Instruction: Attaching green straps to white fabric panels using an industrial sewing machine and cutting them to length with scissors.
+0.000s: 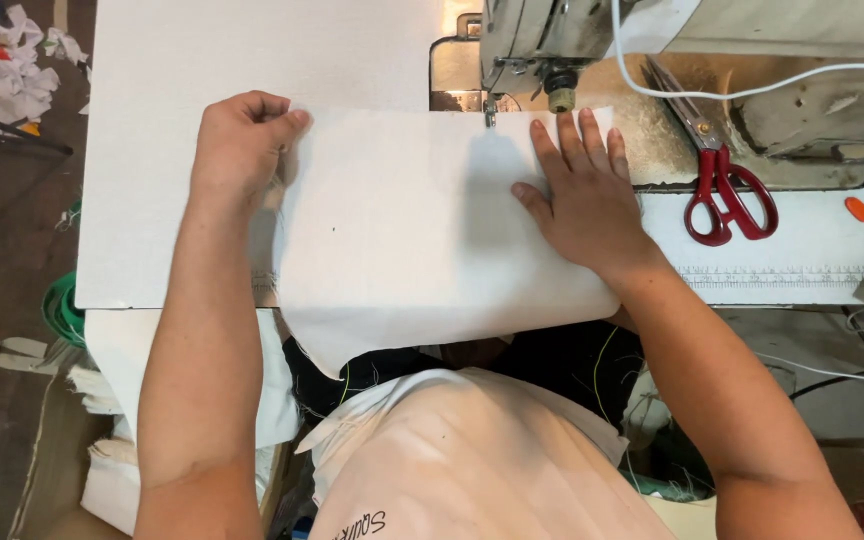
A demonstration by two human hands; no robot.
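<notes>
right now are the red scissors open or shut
Shut: the red scissors lie on the machine table with blades together and handle loops side by side.

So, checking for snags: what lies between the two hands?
Head view: only bare white fabric between left hand and right hand.

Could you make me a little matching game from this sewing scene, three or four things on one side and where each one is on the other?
Things:
1. left hand
2. right hand
3. red-handled scissors
4. white cord

Places:
A. lying on the machine bed, right of the cloth
B. flat on the white cloth, fingers spread, just right of the needle
C. gripping the cloth's far left corner
D. curving across the sewing machine above the scissors

Pairs: 1-C, 2-B, 3-A, 4-D
</notes>
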